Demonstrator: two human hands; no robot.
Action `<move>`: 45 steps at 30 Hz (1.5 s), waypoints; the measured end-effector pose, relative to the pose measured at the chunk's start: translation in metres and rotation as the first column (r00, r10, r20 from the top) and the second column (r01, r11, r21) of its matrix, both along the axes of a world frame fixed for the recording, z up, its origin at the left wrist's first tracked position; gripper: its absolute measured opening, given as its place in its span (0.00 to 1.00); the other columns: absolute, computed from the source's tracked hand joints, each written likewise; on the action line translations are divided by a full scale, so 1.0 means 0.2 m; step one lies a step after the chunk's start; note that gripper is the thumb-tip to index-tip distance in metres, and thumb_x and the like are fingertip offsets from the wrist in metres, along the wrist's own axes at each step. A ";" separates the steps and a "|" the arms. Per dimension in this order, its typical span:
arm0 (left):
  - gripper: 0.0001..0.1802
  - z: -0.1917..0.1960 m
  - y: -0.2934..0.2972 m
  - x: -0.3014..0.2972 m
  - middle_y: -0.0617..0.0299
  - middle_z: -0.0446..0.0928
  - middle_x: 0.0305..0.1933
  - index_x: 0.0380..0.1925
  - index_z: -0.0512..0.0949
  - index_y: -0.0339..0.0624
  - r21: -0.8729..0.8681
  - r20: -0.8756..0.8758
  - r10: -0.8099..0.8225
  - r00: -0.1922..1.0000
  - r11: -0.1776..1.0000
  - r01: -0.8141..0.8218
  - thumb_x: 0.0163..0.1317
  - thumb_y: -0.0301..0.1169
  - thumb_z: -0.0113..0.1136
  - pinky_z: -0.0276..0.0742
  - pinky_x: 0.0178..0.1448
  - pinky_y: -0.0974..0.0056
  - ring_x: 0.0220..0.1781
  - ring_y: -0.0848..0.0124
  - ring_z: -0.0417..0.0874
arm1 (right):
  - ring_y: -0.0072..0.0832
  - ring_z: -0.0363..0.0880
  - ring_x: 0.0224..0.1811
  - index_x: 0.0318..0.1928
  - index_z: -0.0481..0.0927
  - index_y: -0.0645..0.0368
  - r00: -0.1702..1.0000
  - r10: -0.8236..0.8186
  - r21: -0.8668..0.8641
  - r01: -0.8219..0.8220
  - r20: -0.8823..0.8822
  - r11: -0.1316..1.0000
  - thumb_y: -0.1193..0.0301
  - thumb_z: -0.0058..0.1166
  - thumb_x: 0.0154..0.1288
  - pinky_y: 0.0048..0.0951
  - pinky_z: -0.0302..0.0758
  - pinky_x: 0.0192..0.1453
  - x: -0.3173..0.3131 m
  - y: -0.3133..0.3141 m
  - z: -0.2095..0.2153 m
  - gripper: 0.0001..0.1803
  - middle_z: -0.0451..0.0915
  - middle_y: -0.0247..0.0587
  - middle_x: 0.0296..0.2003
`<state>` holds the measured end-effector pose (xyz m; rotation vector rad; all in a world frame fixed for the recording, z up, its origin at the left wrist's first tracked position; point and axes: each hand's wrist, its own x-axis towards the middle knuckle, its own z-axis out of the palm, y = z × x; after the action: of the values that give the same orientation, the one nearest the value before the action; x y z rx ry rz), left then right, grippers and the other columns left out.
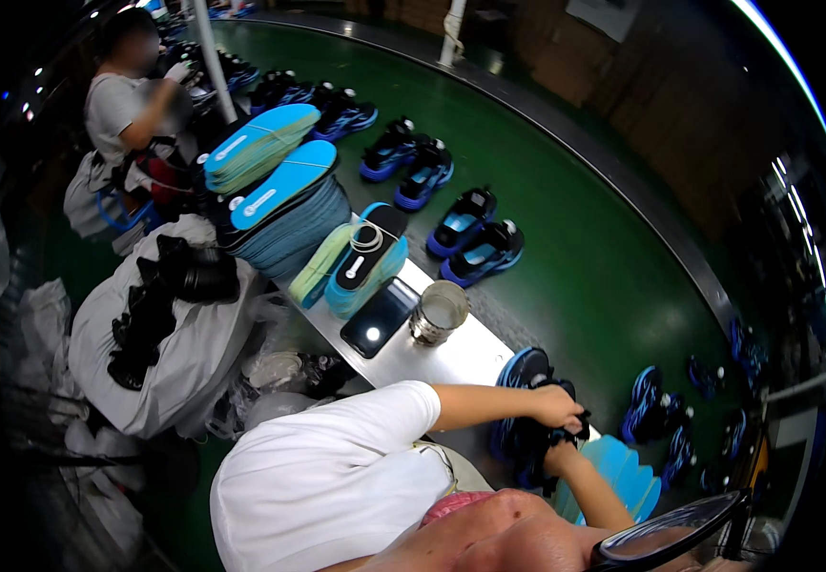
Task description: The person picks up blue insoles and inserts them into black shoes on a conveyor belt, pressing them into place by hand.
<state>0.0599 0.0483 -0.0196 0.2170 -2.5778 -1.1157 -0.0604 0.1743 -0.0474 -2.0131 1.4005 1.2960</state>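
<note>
A pair of black and blue sports shoes [520,434] sits at the edge of the metal worktop in front of me. My left hand [556,407] is closed at the top of the nearer shoe, its fingertips on black material by the opening. Just below it, my right hand [558,459] grips the same shoe; its fingers are partly hidden behind black material. Beside my right forearm lie light blue insoles [628,467], fanned out. Left of the hands, a metal cup [440,313] and a dark phone [381,317] rest on the worktop [475,357].
Stacks of blue insoles [289,210] stand farther along the worktop, with a tied bundle [365,262] nearer. Shoe pairs [475,234] line a green conveyor belt [566,257]. Left is a white sack [184,353] with black shoe-like items [141,329] on it. A co-worker [132,105] sits beyond.
</note>
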 end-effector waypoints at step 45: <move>0.04 0.05 0.19 -0.07 0.56 0.74 0.33 0.11 0.74 0.41 -0.185 0.026 0.192 0.981 0.965 -0.184 0.33 0.28 0.58 0.70 0.32 0.61 0.33 0.61 0.76 | 0.44 0.74 0.38 0.45 0.66 0.66 0.516 -0.677 -0.010 0.799 0.525 0.602 0.69 0.58 0.34 0.34 0.71 0.40 0.23 -0.01 0.32 0.31 0.74 0.56 0.35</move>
<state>0.0458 0.0871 -0.0102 0.4367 -2.6126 -0.8123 -0.0143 0.1727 0.0176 -1.3671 1.9026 0.2087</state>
